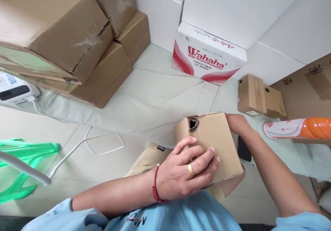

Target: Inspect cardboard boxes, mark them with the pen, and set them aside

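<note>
A small brown cardboard box (219,144) is tilted above my lap, with a ragged dark-rimmed hole (193,124) near its upper left corner. My left hand (190,167) grips its near side, the fingers laid across the face and the thumb out of sight at the lower edge. A gold ring and a red cord bracelet are on that hand and wrist. At the box's far right edge, my right hand (235,123) bends in behind the cardboard, and its fingers are hidden. A dark flat object (244,149) lies just beyond, partly covered by my right forearm.
Large cartons (69,30) are stacked at left. A white and red Wahaba carton (207,56) stands against the wall. Small boxes (252,94) and an orange-and-white bottle (297,127) are at right. A white cable (85,139) hangs near a green plastic stool (28,165).
</note>
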A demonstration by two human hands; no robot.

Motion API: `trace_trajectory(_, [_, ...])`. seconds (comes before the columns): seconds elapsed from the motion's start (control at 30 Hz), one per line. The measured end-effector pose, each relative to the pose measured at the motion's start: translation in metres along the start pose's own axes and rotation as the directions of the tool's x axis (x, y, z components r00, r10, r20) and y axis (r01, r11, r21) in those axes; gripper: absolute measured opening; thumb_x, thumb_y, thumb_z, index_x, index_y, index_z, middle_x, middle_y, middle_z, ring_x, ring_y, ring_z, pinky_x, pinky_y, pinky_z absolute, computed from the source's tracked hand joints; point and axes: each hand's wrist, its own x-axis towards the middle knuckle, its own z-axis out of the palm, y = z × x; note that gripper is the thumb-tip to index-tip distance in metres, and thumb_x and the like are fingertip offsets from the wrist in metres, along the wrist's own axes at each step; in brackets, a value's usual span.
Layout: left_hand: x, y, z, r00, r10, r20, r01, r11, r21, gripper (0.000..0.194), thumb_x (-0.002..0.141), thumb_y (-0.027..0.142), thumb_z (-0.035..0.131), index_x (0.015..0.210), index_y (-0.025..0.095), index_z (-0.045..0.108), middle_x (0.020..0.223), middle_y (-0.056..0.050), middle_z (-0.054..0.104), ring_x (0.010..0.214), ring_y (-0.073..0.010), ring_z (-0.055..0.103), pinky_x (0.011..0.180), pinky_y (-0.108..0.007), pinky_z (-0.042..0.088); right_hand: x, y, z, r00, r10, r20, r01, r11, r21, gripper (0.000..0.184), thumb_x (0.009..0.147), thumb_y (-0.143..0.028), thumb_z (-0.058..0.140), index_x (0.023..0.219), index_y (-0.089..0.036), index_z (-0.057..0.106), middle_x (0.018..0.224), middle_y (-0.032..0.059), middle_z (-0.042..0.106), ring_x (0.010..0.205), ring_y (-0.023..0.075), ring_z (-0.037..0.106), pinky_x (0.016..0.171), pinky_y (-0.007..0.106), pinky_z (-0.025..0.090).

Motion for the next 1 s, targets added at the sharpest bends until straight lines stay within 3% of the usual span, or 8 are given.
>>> trace_trajectory(0.1, [0.000,-0.001,0.003,0.999,0.013,-0.045,-0.012,1.000,0.008,0.022,0.110,0.021,0.062,0.119,0.017,0.081,0.123,-0.004,0.083,0.110,-0.0170,0.067,0.135,-0.039,0.037,-0.005,0.018,-0.010,0.989,0.107,-0.098,-0.101,0.993,0.065,0.018,0.094,-0.024,0.062,0.107,-0.018,0.072,0.088,0.0112,0.079,0.087,0.0259,0.074,0.076,0.032,0.044])
trace_trajectory(0.17, [0.001,-0.001,0.003,0.999,0.020,-0.047,-0.019,1.000,0.017,0.020,0.109,0.021,0.063,0.117,0.019,0.082,0.124,-0.004,0.083,0.110,-0.0172,0.067,0.133,-0.039,0.039,-0.011,0.025,-0.020,0.956,0.205,-0.208,-0.133,0.940,0.315,0.010,0.087,-0.025,0.065,0.095,-0.020,0.068,0.076,0.0048,0.073,0.073,0.0205,0.068,0.071,0.030,0.044])
trace_trajectory(0.3, [0.003,-0.002,0.002,0.999,0.022,-0.044,-0.021,1.000,0.009,0.017,0.103,0.020,0.074,0.117,0.016,0.082,0.125,-0.006,0.082,0.112,-0.0194,0.067,0.133,-0.042,0.038,-0.032,0.011,-0.042,0.872,0.403,-0.280,0.139,0.343,0.929,0.026,0.069,-0.037,0.076,0.078,-0.027,0.054,0.056,-0.0068,0.051,0.049,0.0112,0.042,0.048,0.025,0.029])
trace_trajectory(0.47, [0.003,-0.004,0.011,0.996,0.034,-0.087,-0.035,0.999,-0.004,0.020,0.105,0.018,0.066,0.116,0.015,0.083,0.121,-0.006,0.084,0.109,-0.0187,0.066,0.130,-0.041,0.040,-0.086,-0.050,-0.089,0.891,0.326,-0.317,0.299,0.103,0.949,0.022,0.081,-0.037,0.083,0.077,-0.024,0.066,0.056,-0.0015,0.061,0.040,0.0075,0.039,0.039,0.022,0.021])
trace_trajectory(0.57, [0.001,-0.006,0.020,0.983,0.045,-0.177,-0.043,0.999,0.017,0.018,0.103,0.017,0.066,0.110,0.019,0.083,0.117,-0.005,0.085,0.103,-0.0175,0.066,0.123,-0.039,0.046,-0.114,-0.092,-0.114,0.918,0.117,-0.380,0.385,-0.021,0.923,0.044,0.102,-0.063,0.068,0.089,-0.022,0.079,0.060,0.0032,0.068,0.038,0.0096,0.044,0.035,0.024,0.028])
trace_trajectory(0.63, [0.000,-0.007,0.025,0.972,0.060,-0.229,-0.056,0.998,0.023,0.015,0.100,0.017,0.068,0.103,0.020,0.082,0.113,-0.004,0.085,0.099,-0.0174,0.066,0.119,-0.038,0.049,-0.122,-0.115,-0.120,0.919,-0.032,-0.393,0.392,-0.028,0.919,0.055,0.108,-0.069,0.057,0.093,-0.022,0.081,0.056,0.0015,0.063,0.041,0.0105,0.045,0.036,0.024,0.029])
trace_trajectory(0.73, [-0.001,-0.010,0.029,0.964,0.090,-0.248,-0.082,0.996,0.044,0.010,0.096,0.022,0.071,0.097,0.022,0.081,0.112,-0.004,0.084,0.096,-0.0177,0.065,0.115,-0.039,0.050,-0.119,-0.135,-0.115,0.901,-0.010,-0.433,0.433,0.066,0.899,0.037,0.108,-0.054,0.067,0.092,-0.022,0.077,0.057,-0.0034,0.054,0.048,0.0091,0.046,0.044,0.022,0.035])
trace_trajectory(1.0, [-0.025,-0.027,0.063,0.856,0.171,-0.487,-0.177,0.984,0.033,0.044,0.099,0.067,0.061,0.081,0.028,0.069,0.112,-0.005,0.083,0.100,-0.0220,0.062,0.108,-0.042,0.060,-0.117,-0.127,-0.104,0.845,-0.024,-0.534,0.526,0.210,0.824,0.005,0.098,-0.027,0.081,0.100,-0.024,0.078,0.077,0.0009,0.076,0.066,0.0154,0.071,0.056,0.025,0.051])
